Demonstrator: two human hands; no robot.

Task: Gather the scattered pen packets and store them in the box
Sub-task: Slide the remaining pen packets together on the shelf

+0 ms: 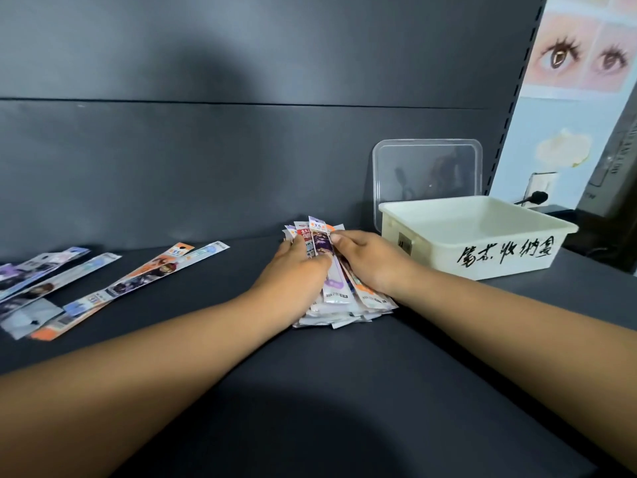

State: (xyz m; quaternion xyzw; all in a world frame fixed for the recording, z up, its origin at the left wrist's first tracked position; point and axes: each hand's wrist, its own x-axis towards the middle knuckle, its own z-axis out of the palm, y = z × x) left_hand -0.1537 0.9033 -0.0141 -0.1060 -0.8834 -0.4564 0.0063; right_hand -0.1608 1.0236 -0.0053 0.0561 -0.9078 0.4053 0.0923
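Note:
A stack of pen packets lies on the dark shelf just left of the white box. My left hand presses on the stack's left side and my right hand grips its right side, so both hold the bundle together. Several more long pen packets lie scattered flat at the far left of the shelf, apart from both hands. The white box stands open and shows nothing inside, with black handwriting on its front wall.
The box's clear lid leans upright against the dark back panel behind the box. A poster with drawn eyes hangs at the right. The dark shelf surface stretches toward me.

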